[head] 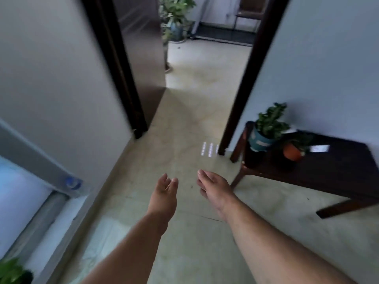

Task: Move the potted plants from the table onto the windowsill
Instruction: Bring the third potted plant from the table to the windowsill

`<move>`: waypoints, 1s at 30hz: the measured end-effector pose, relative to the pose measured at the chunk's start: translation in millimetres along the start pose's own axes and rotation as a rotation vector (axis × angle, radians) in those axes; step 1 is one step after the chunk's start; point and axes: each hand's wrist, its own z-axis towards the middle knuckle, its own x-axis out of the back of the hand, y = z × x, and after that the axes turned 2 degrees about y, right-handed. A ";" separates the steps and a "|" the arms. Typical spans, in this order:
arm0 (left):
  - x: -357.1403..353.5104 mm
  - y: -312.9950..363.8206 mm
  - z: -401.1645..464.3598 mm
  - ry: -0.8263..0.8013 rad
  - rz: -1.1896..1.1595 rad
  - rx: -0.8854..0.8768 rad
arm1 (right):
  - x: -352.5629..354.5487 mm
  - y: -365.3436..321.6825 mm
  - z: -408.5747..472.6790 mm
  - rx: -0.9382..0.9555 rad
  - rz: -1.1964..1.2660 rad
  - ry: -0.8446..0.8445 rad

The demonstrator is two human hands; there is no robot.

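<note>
Dark wooden table (pixel 338 171) bears two potted plants (pixel 264 132); both hands (pixel 164 193) wide open, empty

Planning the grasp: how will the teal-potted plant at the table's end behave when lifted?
The teal-potted plant looks top-heavy: its foliage rises well above the rim, so it may tip if gripped high. The pot seems glazed, so probably rigid, breakable and somewhat slippery. It stands near the corner of the dark table, so a push could send it off.
</note>
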 end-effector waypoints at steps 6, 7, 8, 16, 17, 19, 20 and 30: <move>-176.2 22.1 -16.9 -0.180 0.062 -0.050 | 173.7 12.4 3.3 -0.034 0.155 0.185; -199.1 25.0 -19.9 -0.206 0.075 -0.051 | 195.3 17.0 5.6 -0.037 0.177 0.210; -228.8 26.4 -23.8 -0.246 0.102 -0.050 | 223.8 24.5 6.4 -0.047 0.207 0.243; -355.0 36.4 -16.7 -0.383 0.225 -0.094 | 340.8 43.8 21.4 -0.073 0.308 0.392; -369.5 39.1 -12.5 -0.402 0.245 -0.093 | 354.2 45.6 27.0 -0.072 0.315 0.414; -403.0 40.4 4.4 -0.442 0.253 -0.088 | 382.5 48.4 45.6 -0.081 0.327 0.463; -413.6 41.2 10.7 -0.449 0.242 -0.084 | 391.8 48.2 51.2 -0.088 0.336 0.473; -525.5 28.4 100.6 -0.527 0.289 0.007 | 476.8 74.1 146.1 -0.153 0.379 0.559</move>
